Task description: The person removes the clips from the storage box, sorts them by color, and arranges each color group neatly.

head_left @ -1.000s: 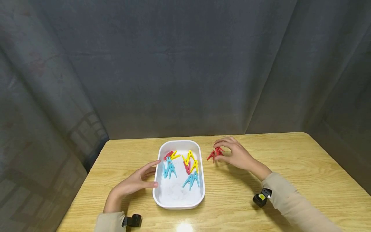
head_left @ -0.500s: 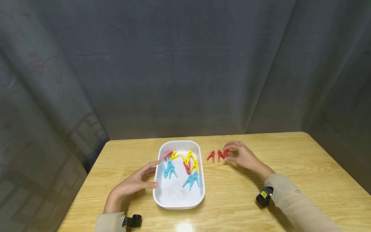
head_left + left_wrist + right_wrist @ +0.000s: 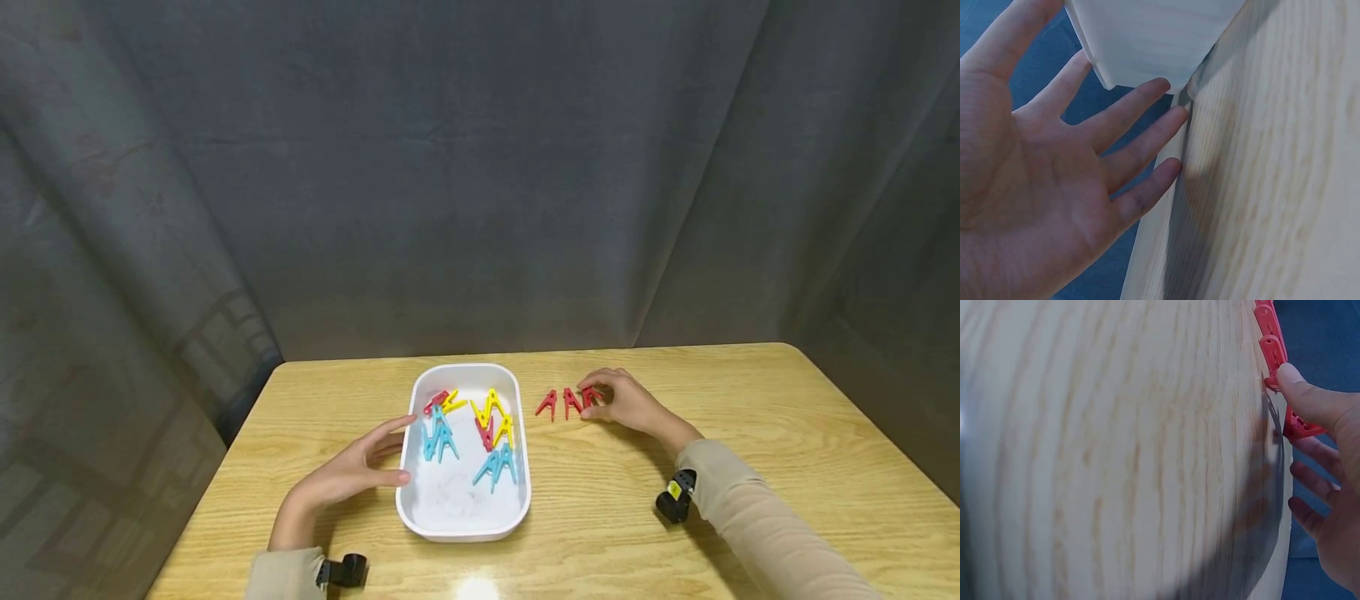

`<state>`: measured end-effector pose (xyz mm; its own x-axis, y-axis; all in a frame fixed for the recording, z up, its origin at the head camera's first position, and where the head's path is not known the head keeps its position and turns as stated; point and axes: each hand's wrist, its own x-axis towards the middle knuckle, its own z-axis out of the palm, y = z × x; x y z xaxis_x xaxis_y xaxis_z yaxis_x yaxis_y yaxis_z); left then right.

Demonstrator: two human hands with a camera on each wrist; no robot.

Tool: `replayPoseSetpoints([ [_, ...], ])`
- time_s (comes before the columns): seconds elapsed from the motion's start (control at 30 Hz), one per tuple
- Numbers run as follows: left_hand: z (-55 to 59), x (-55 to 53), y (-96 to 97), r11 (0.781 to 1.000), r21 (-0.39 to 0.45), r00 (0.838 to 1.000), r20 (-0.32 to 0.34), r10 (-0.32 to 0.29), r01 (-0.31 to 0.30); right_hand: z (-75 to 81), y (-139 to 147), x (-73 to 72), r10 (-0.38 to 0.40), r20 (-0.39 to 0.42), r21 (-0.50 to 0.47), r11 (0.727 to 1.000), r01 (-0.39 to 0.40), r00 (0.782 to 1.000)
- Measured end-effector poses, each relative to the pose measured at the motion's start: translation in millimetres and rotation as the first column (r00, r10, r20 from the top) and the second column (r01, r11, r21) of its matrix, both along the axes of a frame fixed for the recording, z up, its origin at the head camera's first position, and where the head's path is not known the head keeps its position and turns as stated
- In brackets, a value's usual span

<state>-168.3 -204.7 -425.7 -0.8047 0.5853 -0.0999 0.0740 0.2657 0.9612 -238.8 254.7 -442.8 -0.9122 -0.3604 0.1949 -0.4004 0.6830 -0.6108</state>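
Observation:
My right hand (image 3: 630, 404) pinches a red clothespin (image 3: 590, 394) between thumb and fingers, low over the table. In the right wrist view the thumb lies against this red plastic. Two more red clothespins, one in the middle (image 3: 572, 403) and one at the left (image 3: 547, 405), lie in a row beside it. My left hand (image 3: 341, 473) is at the left side of a white tray (image 3: 459, 504), thumb and fingers spread along its rim. The left wrist view shows the fingers straight beside the tray's outer wall (image 3: 1154, 44).
Inside the tray lie blue clothespins (image 3: 504, 463), yellow clothespins (image 3: 492, 402) and a few red ones, such as a red clothespin (image 3: 485, 435). The wooden table (image 3: 615, 517) ends at the back near a grey curtain (image 3: 465, 183).
My right hand has moved right with the red clothespin, away from the other two, which now show as a spaced row. My left hand and the tray have stayed put.

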Motion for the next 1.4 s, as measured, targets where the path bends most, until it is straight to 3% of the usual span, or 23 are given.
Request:
replayPoseSetpoints([
  [0.3, -0.7, -1.3, 0.6, 1.000, 0.007, 1.000, -0.003, -0.010, 0.010, -0.8, 3.1, 0.3, -0.013, 0.025, 0.008, 1.000, 0.013, 1.000],
  [0.83, -0.6, 0.2, -0.2, 1.000, 0.002, 1.000, 0.013, 0.003, -0.004, 2.4, 5.0, -1.5, 0.041, 0.044, -0.042, 0.998, -0.039, 0.998],
  [1.07, 0.1, 1.2, 0.0, 1.000, 0.004, 1.000, 0.012, 0.004, -0.004, 17.9, -9.9, -2.6, 0.029, 0.041, -0.056, 0.998, -0.027, 0.999],
  [1.4, 1.0, 3.6, 0.1, 1.000, 0.002, 1.000, 0.008, -0.004, 0.004, 42.4, -58.8, 5.5, 0.123, -0.027, -0.070, 0.990, -0.124, 0.992],
])
